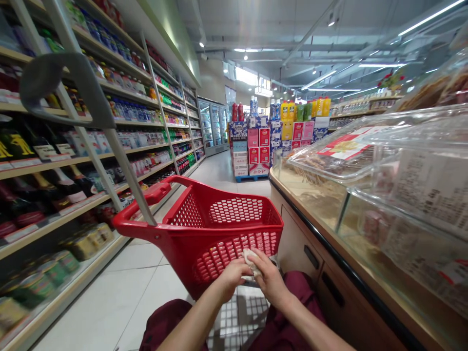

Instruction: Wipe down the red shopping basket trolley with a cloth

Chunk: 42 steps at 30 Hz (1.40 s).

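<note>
A crumpled white cloth or tissue [249, 256] is bunched between my two hands, low in the middle of the view. My right hand [268, 277] has its fingers curled over it from the right. From the other side my left hand [233, 277] pinches at its lower edge, the fingertips partly hidden. Just beyond both hands stands a red shopping basket cart [175, 243] with perforated walls. Its grey telescopic handle [69, 90] rises at the upper left.
Shelves [120, 85] of bottles and cans run along the left. On the right, a glass-walled wooden counter [310, 214] carries clear plastic food boxes [329, 151]. Stacked drink cartons [256, 151] on a blue pallet stand ahead, with glass-door fridges [214, 124] behind.
</note>
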{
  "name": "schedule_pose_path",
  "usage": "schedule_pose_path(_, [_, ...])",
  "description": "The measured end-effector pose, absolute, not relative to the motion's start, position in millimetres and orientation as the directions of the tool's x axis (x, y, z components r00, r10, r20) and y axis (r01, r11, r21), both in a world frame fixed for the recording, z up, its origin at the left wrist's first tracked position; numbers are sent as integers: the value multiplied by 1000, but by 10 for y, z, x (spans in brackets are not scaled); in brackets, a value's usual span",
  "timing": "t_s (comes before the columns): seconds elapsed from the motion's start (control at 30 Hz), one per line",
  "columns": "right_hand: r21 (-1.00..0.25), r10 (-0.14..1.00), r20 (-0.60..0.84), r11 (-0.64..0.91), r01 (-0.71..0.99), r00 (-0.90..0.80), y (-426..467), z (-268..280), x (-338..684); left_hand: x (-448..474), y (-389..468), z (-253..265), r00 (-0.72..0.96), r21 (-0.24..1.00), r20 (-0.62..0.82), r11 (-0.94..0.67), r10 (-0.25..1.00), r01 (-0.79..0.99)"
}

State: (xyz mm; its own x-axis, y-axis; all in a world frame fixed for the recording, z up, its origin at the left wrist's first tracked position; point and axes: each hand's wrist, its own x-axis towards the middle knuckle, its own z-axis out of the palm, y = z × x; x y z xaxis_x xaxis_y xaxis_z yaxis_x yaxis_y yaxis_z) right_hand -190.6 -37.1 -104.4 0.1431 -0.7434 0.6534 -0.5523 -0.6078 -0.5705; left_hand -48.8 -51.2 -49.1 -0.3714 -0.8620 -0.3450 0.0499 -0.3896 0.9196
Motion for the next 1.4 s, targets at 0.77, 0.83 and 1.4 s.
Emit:
schedule_pose_path(0.77, [-811, -810, 560, -493, -315, -173, -274, -226, -1993, -285, -641, -388, -318, 966, -177, -226, -931, 126])
schedule_pose_path(0.83, [-892, -913, 403, -406, -199, 55, -251, -265, -1933, -292, -601, -263, -422, 962, -176, -246, -889, 117])
schedule_pose_path(1.4, [-911, -989, 33, -90, 402, -147, -428, -355, -1871, -462, -447, -391, -545, 908, -176, -350, -820, 232])
